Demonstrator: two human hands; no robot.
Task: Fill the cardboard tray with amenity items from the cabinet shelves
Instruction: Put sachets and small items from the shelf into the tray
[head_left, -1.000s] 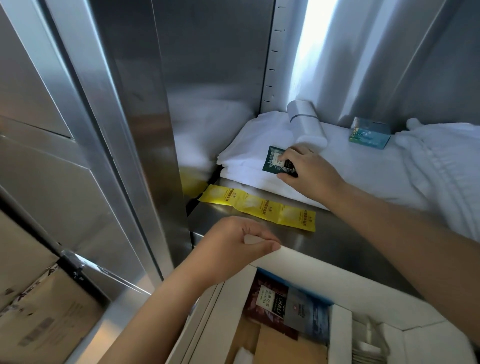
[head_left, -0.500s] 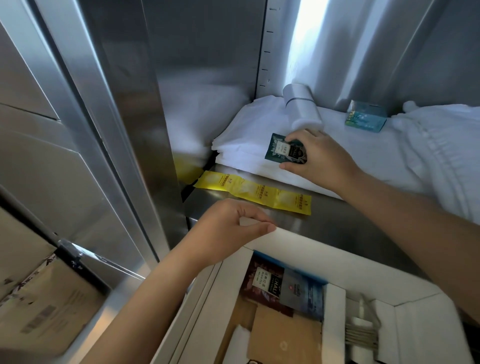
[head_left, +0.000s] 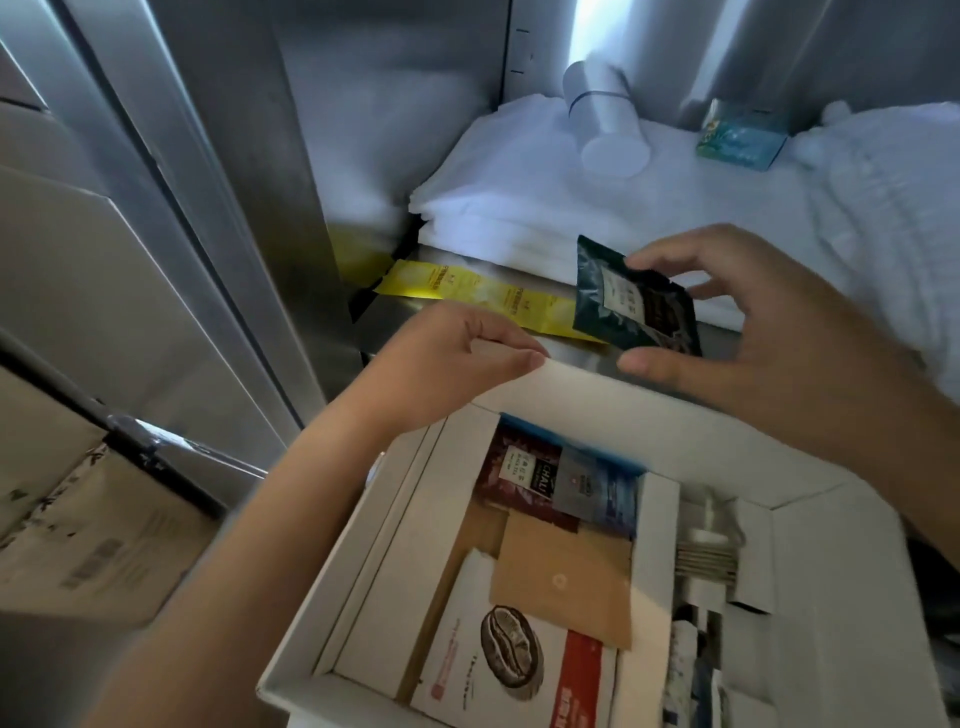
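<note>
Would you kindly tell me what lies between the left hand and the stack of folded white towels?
In the head view, a yellow sachet strip lies flat on the steel shelf between the left hand and the folded towels.

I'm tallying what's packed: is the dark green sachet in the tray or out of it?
Out. The right hand pinches the dark green sachet in the air, beyond the far wall of the tray.
</note>
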